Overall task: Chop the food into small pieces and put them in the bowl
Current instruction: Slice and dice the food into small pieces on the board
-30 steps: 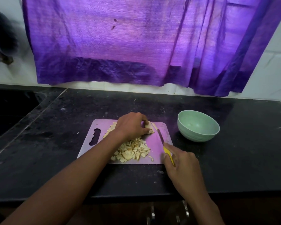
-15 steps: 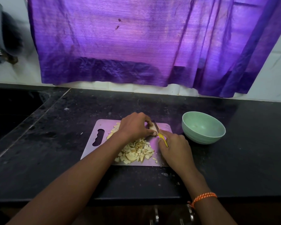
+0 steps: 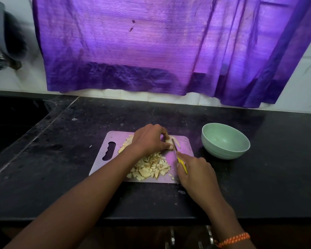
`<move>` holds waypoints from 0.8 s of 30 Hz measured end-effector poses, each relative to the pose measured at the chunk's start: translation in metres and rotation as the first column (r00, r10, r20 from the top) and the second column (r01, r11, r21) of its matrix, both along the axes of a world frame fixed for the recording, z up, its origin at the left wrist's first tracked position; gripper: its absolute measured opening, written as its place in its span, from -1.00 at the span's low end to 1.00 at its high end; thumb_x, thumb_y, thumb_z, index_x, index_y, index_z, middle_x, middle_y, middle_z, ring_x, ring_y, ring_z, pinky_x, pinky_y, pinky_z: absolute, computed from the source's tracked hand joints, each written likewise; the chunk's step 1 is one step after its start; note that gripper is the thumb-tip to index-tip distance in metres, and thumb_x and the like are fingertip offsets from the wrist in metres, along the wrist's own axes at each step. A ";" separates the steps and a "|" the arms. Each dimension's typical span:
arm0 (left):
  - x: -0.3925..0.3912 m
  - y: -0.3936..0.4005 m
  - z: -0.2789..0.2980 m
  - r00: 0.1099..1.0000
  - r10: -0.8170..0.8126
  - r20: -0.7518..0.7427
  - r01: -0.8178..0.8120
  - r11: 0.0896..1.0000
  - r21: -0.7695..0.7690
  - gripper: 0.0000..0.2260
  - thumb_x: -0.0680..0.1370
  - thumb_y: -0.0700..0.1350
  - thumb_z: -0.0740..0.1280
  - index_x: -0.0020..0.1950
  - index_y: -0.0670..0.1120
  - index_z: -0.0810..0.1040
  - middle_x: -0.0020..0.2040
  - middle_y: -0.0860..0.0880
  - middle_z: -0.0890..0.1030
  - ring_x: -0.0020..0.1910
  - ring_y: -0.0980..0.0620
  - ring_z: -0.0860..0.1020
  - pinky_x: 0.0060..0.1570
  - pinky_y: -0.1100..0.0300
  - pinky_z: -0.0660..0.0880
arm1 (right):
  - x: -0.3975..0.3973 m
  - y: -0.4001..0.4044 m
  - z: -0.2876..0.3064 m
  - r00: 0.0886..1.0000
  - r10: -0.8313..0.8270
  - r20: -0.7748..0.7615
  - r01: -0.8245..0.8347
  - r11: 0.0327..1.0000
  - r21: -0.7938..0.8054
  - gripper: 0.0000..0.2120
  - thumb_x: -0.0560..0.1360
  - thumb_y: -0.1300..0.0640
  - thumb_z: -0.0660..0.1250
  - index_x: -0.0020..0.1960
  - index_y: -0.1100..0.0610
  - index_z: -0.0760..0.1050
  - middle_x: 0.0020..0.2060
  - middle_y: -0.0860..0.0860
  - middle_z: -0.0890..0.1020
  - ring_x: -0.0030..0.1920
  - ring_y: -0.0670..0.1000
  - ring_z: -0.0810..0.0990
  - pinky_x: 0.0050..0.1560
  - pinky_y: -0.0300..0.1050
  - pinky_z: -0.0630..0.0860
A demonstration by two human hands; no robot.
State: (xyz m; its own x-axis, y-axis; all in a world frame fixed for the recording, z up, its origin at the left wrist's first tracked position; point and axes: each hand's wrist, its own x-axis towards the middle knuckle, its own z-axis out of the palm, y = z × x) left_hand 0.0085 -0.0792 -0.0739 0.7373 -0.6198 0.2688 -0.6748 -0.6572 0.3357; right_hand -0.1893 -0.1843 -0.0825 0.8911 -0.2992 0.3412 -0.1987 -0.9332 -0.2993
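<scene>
Left of centre in the frame a pale cutting board point(image 3: 113, 164) lies on the black counter point(image 3: 267, 177). On it sits a heap of small pale-yellow chopped pieces point(image 3: 151, 168), and at its upper edge an uncut chunk of food point(image 3: 169, 141) with a cut slice just right of the blade. Since half a second ago the right hand has drawn back toward the lower board edge. The left hand point(image 3: 149, 139) curls over the chunk, thumb pressed at its side. The right hand point(image 3: 196, 171) grips a yellow-handled knife point(image 3: 178, 155), its blade against the chunk. At centre right stands the green bowl point(image 3: 226, 151), off the board
</scene>
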 end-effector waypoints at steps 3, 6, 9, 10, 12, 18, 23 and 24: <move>0.001 0.000 0.000 1.000 -0.009 -0.010 0.009 1.000 0.004 -0.60 0.44 0.35 0.55 0.16 0.16 0.73 0.15 0.15 0.73 0.07 0.06 0.65 -0.04 0.08 0.63 | -0.018 -0.001 -0.004 1.000 0.022 0.011 -0.022 0.999 0.023 -0.57 0.65 -0.10 0.20 0.51 -0.19 0.40 -0.08 0.08 0.66 -0.08 0.13 0.59 -0.17 -0.01 0.41; 0.000 -0.001 0.001 1.000 -0.012 -0.019 0.012 1.000 0.002 -0.60 0.45 0.34 0.55 0.16 0.15 0.73 0.17 0.16 0.72 0.08 0.07 0.64 -0.05 0.09 0.62 | -0.032 -0.002 -0.009 0.999 0.018 0.044 -0.019 1.000 0.024 -0.58 0.63 -0.11 0.23 0.49 -0.19 0.44 -0.21 0.06 0.65 -0.20 0.11 0.59 -0.25 -0.03 0.41; -0.001 -0.001 0.002 1.000 -0.018 -0.017 0.018 1.000 -0.005 -0.61 0.45 0.32 0.56 0.16 0.14 0.73 0.19 0.15 0.72 0.11 0.07 0.64 -0.06 0.11 0.61 | -0.037 -0.003 -0.011 0.998 0.000 0.065 -0.001 1.000 0.019 -0.60 0.64 -0.11 0.24 0.46 -0.16 0.48 -0.27 0.04 0.65 -0.27 0.08 0.58 -0.29 -0.04 0.38; -0.001 0.000 0.002 1.000 -0.017 -0.015 0.017 1.000 -0.004 -0.61 0.45 0.32 0.56 0.16 0.14 0.73 0.19 0.15 0.72 0.10 0.07 0.64 -0.06 0.12 0.61 | -0.037 -0.004 -0.011 0.998 0.000 0.066 -0.001 1.000 0.024 -0.60 0.64 -0.11 0.24 0.46 -0.16 0.48 -0.27 0.04 0.65 -0.27 0.09 0.59 -0.28 -0.03 0.40; -0.002 0.000 0.002 1.000 -0.015 -0.010 0.015 1.000 0.002 -0.60 0.45 0.33 0.56 0.16 0.14 0.73 0.20 0.15 0.72 0.09 0.06 0.64 -0.05 0.11 0.62 | -0.037 -0.002 -0.009 0.998 0.000 0.070 -0.002 0.999 0.032 -0.60 0.64 -0.11 0.23 0.46 -0.16 0.48 -0.24 0.04 0.66 -0.23 0.10 0.60 -0.25 -0.01 0.45; -0.004 0.000 0.005 1.000 -0.018 -0.009 0.018 1.000 -0.013 -0.59 0.43 0.31 0.58 0.15 0.11 0.74 0.18 0.12 0.72 0.09 0.04 0.65 -0.05 0.10 0.61 | -0.015 0.002 -0.001 0.999 0.010 0.037 -0.011 0.999 0.034 -0.59 0.64 -0.10 0.21 0.47 -0.15 0.47 -0.16 0.03 0.66 -0.23 0.01 0.48 -0.23 -0.06 0.37; -0.004 0.000 0.005 1.000 -0.012 -0.010 0.012 1.000 -0.012 -0.63 0.43 0.31 0.58 0.08 0.11 0.73 0.13 0.12 0.73 0.05 0.05 0.64 -0.09 0.12 0.59 | 0.019 -0.004 0.001 0.999 -0.046 0.010 0.045 0.997 0.064 -0.59 0.60 -0.07 0.23 0.43 -0.13 0.50 -0.09 0.10 0.66 -0.06 0.16 0.59 -0.14 0.01 0.48; -0.004 0.001 0.005 1.000 -0.012 -0.012 0.012 1.000 -0.012 -0.63 0.43 0.32 0.58 0.07 0.11 0.73 0.12 0.13 0.73 0.05 0.05 0.64 -0.08 0.12 0.59 | 0.023 -0.006 0.001 0.998 -0.056 0.020 0.054 0.994 0.091 -0.61 0.59 -0.06 0.25 0.41 -0.12 0.52 -0.09 0.12 0.66 -0.07 0.17 0.58 -0.14 0.01 0.49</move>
